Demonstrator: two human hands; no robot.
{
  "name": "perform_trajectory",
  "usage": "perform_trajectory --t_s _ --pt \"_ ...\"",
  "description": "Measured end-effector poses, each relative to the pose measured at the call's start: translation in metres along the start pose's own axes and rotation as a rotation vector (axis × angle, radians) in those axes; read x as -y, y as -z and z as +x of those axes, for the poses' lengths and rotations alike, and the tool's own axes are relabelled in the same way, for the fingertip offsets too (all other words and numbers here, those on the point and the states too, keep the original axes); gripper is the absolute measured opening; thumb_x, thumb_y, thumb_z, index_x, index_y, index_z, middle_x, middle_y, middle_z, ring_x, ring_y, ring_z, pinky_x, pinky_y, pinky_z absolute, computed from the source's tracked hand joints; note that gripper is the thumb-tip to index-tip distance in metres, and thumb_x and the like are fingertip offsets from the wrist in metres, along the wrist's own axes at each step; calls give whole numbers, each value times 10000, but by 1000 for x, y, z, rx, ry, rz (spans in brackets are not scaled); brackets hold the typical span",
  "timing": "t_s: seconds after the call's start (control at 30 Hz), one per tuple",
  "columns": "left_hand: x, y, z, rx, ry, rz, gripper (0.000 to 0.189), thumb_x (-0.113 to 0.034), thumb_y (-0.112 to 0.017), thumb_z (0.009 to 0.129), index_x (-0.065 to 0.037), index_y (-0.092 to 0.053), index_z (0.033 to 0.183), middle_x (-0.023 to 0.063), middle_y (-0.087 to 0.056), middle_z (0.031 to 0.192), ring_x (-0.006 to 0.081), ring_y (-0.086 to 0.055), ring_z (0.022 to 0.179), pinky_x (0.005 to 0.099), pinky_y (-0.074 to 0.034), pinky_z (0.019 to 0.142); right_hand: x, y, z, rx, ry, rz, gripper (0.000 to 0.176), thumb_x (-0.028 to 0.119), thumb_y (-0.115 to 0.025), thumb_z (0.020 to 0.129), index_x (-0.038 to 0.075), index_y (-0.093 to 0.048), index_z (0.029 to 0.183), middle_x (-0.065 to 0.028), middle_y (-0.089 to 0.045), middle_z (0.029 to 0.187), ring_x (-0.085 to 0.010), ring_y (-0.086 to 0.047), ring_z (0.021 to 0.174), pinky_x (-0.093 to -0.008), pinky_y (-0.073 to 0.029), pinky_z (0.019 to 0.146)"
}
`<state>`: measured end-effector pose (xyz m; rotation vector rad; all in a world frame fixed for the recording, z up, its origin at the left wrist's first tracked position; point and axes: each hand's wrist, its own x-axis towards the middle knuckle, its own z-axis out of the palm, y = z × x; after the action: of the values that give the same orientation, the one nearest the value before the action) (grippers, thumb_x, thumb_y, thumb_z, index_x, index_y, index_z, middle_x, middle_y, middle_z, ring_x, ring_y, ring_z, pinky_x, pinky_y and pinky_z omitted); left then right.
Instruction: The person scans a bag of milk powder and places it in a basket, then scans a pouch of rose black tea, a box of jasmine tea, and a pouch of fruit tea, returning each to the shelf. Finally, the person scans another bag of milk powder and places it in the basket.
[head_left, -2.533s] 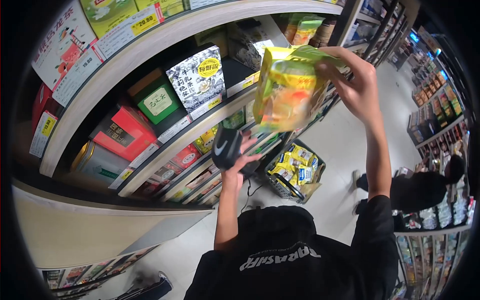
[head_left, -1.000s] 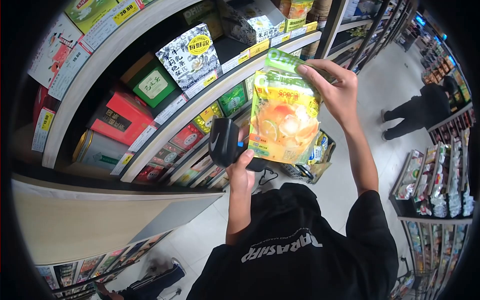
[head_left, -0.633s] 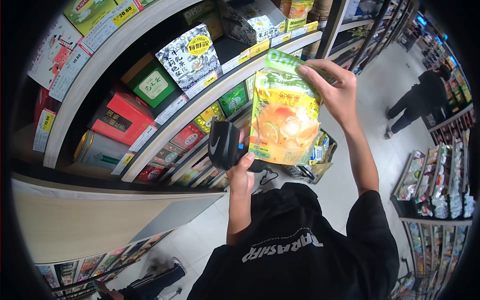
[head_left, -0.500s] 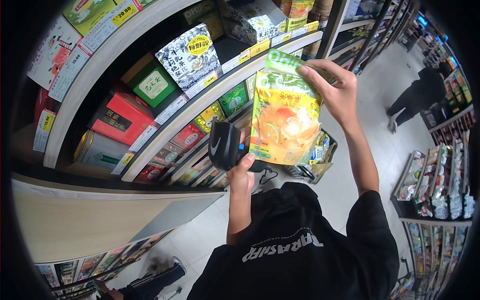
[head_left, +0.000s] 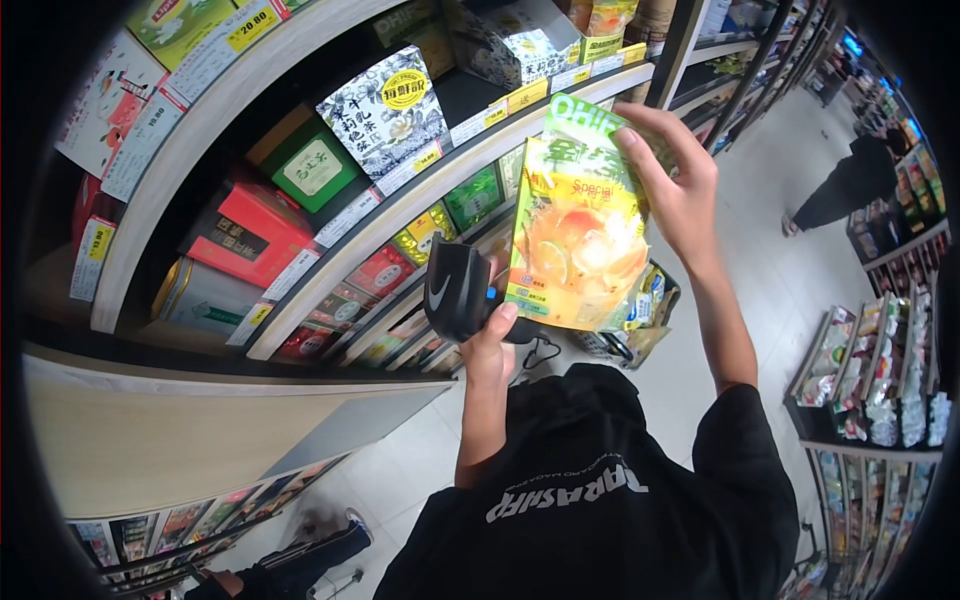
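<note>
A green and yellow pouch [head_left: 580, 235] with a picture of fruit tea is held up in front of the shelves, its printed face towards me. My left hand [head_left: 488, 335] pinches its lower left corner with the thumb in front; the rest of the fingers are mostly hidden. Beside that hand is a black curved object [head_left: 455, 292] with a white swoosh mark, and how it is held cannot be made out. At the upper right of the pouch, my right hand [head_left: 675, 165] has its thumb and fingers closed round the edge.
Shelves on the left hold a floral box [head_left: 385, 115], a green box [head_left: 308, 170] and a red box [head_left: 250, 235]. Below the pouch stands a basket [head_left: 650, 335] with packages. People are at the upper right and lower left. More racks [head_left: 825, 365] line the right.
The pouch's top has shifted slightly right, and its face shows more glare. My right hand has moved a little with it. The person at the upper right has changed stance.
</note>
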<state>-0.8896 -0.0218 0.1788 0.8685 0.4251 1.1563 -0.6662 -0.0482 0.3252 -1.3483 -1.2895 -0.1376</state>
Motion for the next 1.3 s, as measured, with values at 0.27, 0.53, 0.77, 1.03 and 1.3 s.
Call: perform_trajectory --t_s 0.27,0.53,0.77,1.03,1.3 --pt "-8 -6 5 -27 -96 -74 782 -161 -632 784 85 -316 1455 166 -459 1418 260 -466 1297 420 -353 1123 4 -25 -71 -152 -238 459 703 224 -633 917 0 -285 1485 -183 -340 1501 -298 -414 1339 -446 -353 1107" --pt "0 -3 14 -2 -8 -221 711 -170 -641 805 -18 -362 1442 132 -481 1402 275 -457 1316 459 -344 1130 14 -36 -99 -11 -669 911 667 228 -634 938 -60 -328 1455 -206 -537 1368 -220 -505 1274 -334 -337 1101" --pt "8 -3 16 -93 89 -226 663 -162 -637 844 -2 -384 1436 127 -472 1435 286 -461 1320 467 -354 1123 12 -37 -102 -64 -642 791 638 236 -610 969 -68 -339 1460 -202 -531 1378 -209 -496 1284 -317 -365 1078" --pt "6 -2 10 -79 -1 -249 707 27 -682 785 -36 -400 1430 89 -515 1348 222 -499 1256 406 -374 1103 -7 -53 -115 -157 -508 626 562 262 -544 1014 -88 -394 1427 -160 -521 1385 -180 -493 1256 -300 -367 1062" --pt "-2 -8 6 -51 -27 5 550 79 -661 795 -3 -491 1312 112 -614 1132 195 -634 936 331 -556 771 -10 -61 -120 -198 -455 556 539 284 -534 1023 -85 -428 1400 -144 -561 1325 -171 -517 1200 -301 -390 1031"
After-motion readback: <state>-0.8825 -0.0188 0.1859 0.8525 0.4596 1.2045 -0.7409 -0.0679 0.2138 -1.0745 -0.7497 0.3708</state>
